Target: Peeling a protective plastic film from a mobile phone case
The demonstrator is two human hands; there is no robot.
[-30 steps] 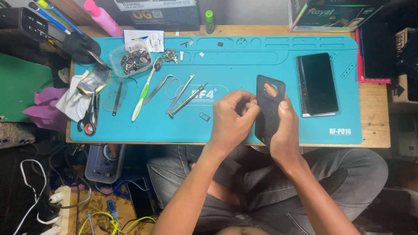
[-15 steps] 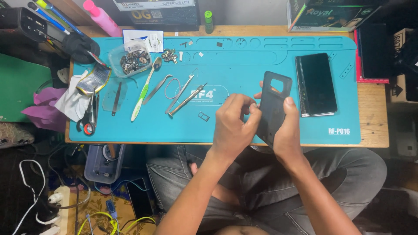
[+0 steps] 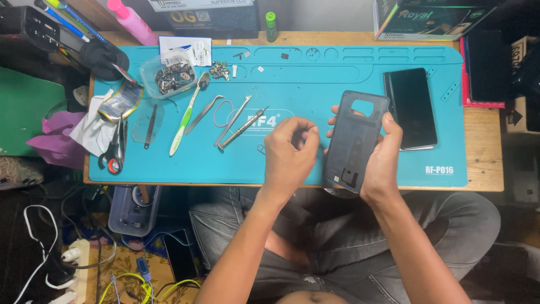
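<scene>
Gripping the dark phone back cover (image 3: 355, 141) along its right edge, the right hand (image 3: 383, 163) holds it tilted above the near edge of the teal repair mat (image 3: 337, 73). Just left of it, the left hand (image 3: 289, 155) hovers with fingers curled, thumb and fingertips pinched together; whether they hold anything I cannot tell. Farther off lie a black smartphone (image 3: 410, 108), tweezers (image 3: 233, 121) and a green toothbrush (image 3: 185, 121).
</scene>
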